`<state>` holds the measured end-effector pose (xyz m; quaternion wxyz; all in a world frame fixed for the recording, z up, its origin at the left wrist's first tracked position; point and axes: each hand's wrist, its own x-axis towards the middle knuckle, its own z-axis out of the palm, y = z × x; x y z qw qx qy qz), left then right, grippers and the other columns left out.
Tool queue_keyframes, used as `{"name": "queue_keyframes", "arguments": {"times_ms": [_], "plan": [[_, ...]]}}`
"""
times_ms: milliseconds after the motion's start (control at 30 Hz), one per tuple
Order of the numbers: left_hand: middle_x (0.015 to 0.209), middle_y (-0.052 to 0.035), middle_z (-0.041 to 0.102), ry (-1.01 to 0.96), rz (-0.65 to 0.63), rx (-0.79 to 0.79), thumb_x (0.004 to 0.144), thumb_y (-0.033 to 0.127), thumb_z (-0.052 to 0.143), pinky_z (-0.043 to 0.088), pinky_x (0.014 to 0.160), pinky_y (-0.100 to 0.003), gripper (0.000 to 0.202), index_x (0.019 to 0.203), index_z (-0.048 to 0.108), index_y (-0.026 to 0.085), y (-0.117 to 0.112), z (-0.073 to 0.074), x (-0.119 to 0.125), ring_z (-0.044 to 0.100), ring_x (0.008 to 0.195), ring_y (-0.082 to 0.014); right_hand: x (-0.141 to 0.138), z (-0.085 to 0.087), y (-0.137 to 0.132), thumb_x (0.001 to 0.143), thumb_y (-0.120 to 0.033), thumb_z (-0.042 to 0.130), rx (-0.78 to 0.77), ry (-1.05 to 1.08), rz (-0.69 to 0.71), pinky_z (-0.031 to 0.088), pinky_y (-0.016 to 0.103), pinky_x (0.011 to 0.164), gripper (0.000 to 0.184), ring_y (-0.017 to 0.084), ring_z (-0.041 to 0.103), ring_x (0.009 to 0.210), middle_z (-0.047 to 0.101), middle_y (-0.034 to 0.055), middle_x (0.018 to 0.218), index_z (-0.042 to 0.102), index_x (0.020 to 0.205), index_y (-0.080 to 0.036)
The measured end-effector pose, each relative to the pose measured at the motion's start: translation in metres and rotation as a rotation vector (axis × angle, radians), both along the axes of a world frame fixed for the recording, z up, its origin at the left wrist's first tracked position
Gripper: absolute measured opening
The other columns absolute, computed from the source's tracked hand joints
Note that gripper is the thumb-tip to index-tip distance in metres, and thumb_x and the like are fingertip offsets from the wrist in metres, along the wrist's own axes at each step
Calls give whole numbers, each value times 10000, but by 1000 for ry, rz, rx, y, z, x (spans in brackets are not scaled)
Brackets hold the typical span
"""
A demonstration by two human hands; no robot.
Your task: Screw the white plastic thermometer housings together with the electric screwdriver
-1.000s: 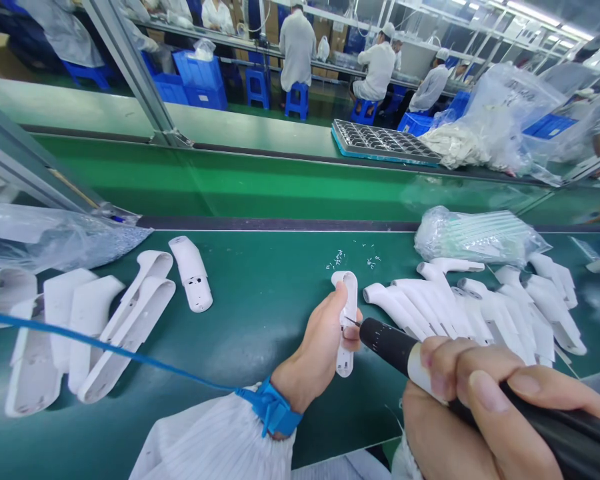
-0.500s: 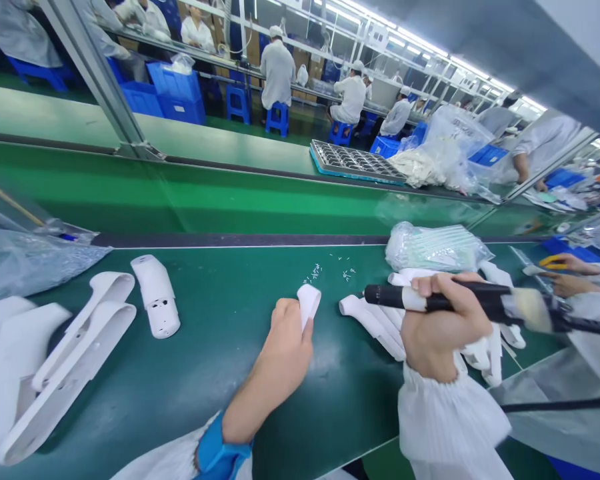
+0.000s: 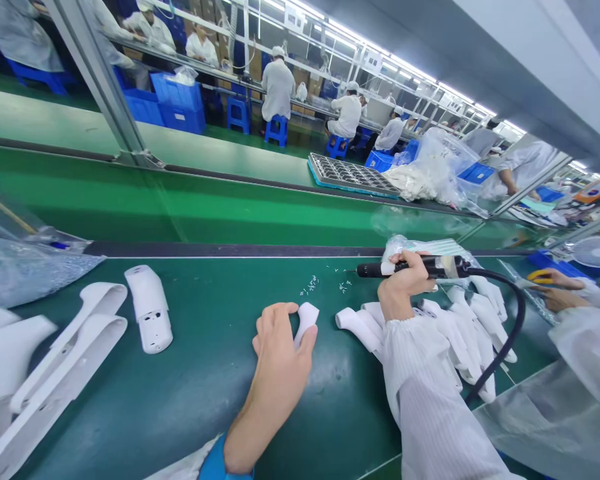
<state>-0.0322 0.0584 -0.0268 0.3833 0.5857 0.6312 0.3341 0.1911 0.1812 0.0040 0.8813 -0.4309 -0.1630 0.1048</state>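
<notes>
Wearing a bright blue wrist strap (image 3: 219,460) around the left arm, running out of view at the bottom edge, with a white sleeve (image 3: 183,468) showing just behind it and the bare left hand (image 3: 280,367) just ahead of it. Showing, well to the right of the strap, a matching finely striped white sleeve (image 3: 427,400) gathering into a ruffled elastic cuff (image 3: 397,330) beneath the bare right hand (image 3: 405,283).
</notes>
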Motion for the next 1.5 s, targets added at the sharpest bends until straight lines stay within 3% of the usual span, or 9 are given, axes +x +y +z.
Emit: {"name": "queue_keyframes", "arguments": {"times_ms": [167, 267, 367, 467, 633, 733, 867, 1300, 1500], "plan": [[1318, -148, 588, -17, -6, 39, 940, 443, 489, 390, 1055, -588, 341, 1186, 576, 223, -1, 1, 2, 524, 1248, -356, 6, 2, 1, 992, -371, 682, 0, 42, 23, 436, 181, 541, 290, 59, 465, 598, 473, -53, 719, 544, 867, -149], [1290, -133, 608, -15, -19, 108, 977, 392, 485, 391, 1041, -568, 270, 1156, 597, 224, -2, 1, 3, 531, 1241, -339, 2, 12, -11, 961, -288, 670, 23, 48, 67, 434, 193, 548, 244, 68, 449, 585, 439, -61, 682, 494, 840, -173], [1258, -107, 633, -9, -52, 186, 1005, 307, 497, 391, 1032, -536, 198, 1131, 626, 225, -4, 1, 4, 547, 1227, -311, -10, 30, -37, 777, -138, 623, 53, 46, 163, 436, 225, 562, 208, 94, 427, 548, 389, -63, 613, 431, 814, -208], [1260, -75, 652, -6, -110, 255, 1024, 240, 528, 375, 1051, -506, 180, 1154, 653, 234, -5, 3, 5, 554, 1230, -280, -26, 47, -73, 633, -157, 614, 72, 33, 254, 425, 240, 565, 255, 106, 406, 536, 388, -51, 600, 439, 809, -217], [1309, -47, 671, -11, -215, 268, 1034, 215, 611, 336, 1075, -461, 212, 1235, 673, 245, -5, 12, 2, 538, 1287, -253, -45, 60, -126, 594, -184, 616, 32, 26, 326, 395, 238, 521, 240, 104, 347, 510, 349, -46, 587, 466, 778, -218], [1177, 8, 733, 5, -306, 244, 1028, 197, 647, 314, 1041, -441, 130, 1097, 739, 259, -4, 17, 0, 595, 1179, -221, -49, 60, -143, 592, -198, 617, -4, 48, 357, 400, 232, 512, 241, 94, 328, 501, 330, -53, 591, 471, 783, -219], [969, 59, 780, 58, -356, 290, 1028, 185, 661, 279, 990, -441, 207, 871, 775, 257, -3, 17, 0, 637, 1016, -188, -50, 58, -151, 555, -208, 625, -20, 69, 321, 399, 230, 505, 271, 81, 331, 494, 339, -58, 595, 467, 775, -213], [941, 77, 785, 90, -322, 435, 956, 237, 785, 247, 957, -432, 156, 806, 794, 276, -3, 9, 1, 638, 965, -176, -46, 53, -158, 537, -207, 633, -42, 75, 313, 382, 226, 482, 279, 79, 338, 487, 342, -55, 593, 476, 767, -208], [915, 45, 779, 229, -329, 583, 993, 240, 734, 267, 940, -439, 200, 794, 758, 236, -4, 4, 0, 614, 894, -185, -50, 52, -158, 558, -207, 663, -53, 64, 331, 390, 236, 481, 279, 85, 347, 487, 353, -53, 587, 480, 769, -208]]}}
